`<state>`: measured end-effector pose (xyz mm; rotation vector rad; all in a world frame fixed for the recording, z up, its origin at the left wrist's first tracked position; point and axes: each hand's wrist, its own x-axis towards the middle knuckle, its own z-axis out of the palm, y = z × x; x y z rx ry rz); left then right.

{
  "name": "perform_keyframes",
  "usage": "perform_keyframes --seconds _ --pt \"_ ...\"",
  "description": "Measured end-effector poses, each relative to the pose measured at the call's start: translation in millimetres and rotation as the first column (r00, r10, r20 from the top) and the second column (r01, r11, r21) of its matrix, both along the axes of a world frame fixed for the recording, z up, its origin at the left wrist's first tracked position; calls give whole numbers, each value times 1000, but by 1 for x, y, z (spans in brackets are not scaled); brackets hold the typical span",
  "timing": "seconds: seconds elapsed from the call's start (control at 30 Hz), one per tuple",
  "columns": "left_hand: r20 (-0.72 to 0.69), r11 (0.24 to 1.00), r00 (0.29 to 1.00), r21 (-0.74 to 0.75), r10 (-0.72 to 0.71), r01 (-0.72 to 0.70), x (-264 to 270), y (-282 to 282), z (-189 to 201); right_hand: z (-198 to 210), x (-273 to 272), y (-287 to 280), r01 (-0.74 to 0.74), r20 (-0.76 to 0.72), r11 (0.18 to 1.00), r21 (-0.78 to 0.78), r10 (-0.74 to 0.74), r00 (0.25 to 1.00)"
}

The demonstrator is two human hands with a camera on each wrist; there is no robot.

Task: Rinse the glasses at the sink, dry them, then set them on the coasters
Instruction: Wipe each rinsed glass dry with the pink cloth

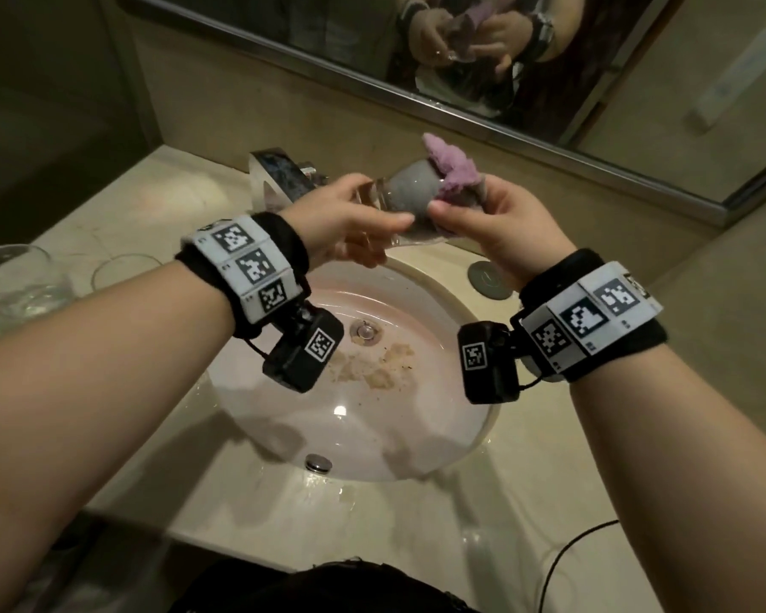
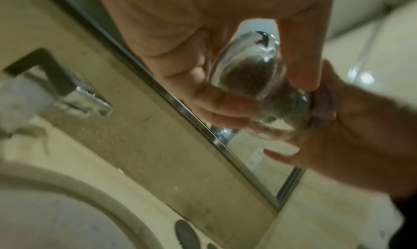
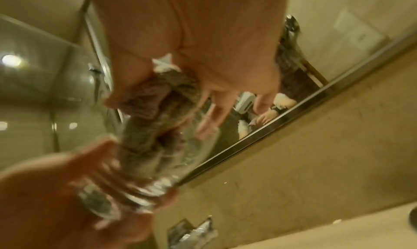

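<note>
Both my forearms reach over the sink [image 1: 416, 453]. Above its basin my left hand [image 1: 350, 223] curls round the base of the glass [image 1: 410, 192], held tilted sideways, while my right hand [image 1: 500, 232] pinches the purple cloth [image 1: 449, 168] stuffed into its mouth.

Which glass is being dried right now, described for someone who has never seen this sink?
Start at the round sink under the mirror; both hands are raised above it before the faucet. The glass lies sideways between them, unlike the two glasses on the counter at left, and it alone has a purple cloth stuffed in.
</note>
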<state>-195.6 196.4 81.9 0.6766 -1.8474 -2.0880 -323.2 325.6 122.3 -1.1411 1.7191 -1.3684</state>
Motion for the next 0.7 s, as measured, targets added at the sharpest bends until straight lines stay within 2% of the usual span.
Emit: perform_keyframes --seconds 0.07,0.13,0.2,0.23,0.27,0.3,0.37,0.4,0.43,0.47,0.5,0.57,0.63,0.67,0.7 --pt "-2 980 998 189 -68 68 2 1 0 1 -2 4 -36 -70 999 17 37 997" --pt "9 963 992 243 -126 121 5 2 1 4 -2 5 -23 -116 999 44 28 993" --pt "19 985 994 135 -108 105 6 0 3 5 0 4 9 -126 998 61 -1 992" --pt "36 998 998 2 -60 60 6 1 4 5 1 3 36 -119 997 72 -28 992" --pt "60 981 998 -195 -4 16 6 3 6 5 1 1 68 -113 994 90 -58 992" --pt "88 905 995 -425 41 0 6 6 9 5 3 -2 98 -120 989 113 -84 989" --pt "150 625 983 -779 110 49 3 13 9 4 7 -7 136 -153 980 147 -114 982" --pt "180 494 971 -866 157 80 1 15 7 4 10 -9 144 -160 978 153 -119 980" --pt "199 413 957 -905 209 98 -1 17 6 5 13 -9 137 -163 979 149 -112 980" --pt "207 386 946 -917 249 99 -3 18 6 6 15 -10 124 -177 982 142 -98 979" --pt "210 396 941 -914 267 91 -5 18 6 8 16 -10 107 -206 985 139 -77 975" --pt "215 527 949 -848 231 63 -5 19 8 13 13 -7 73 -385 983 166 -4 923" --pt "198 703 967 -711 160 29 -4 16 8 16 4 -4 32 -636 967 251 140 759" --pt "191 767 973 -641 129 24 -3 14 7 18 0 -1 6 -701 953 304 219 679" --pt "188 816 977 -578 98 29 -2 12 5 19 -4 1 -19 -722 940 342 275 635"
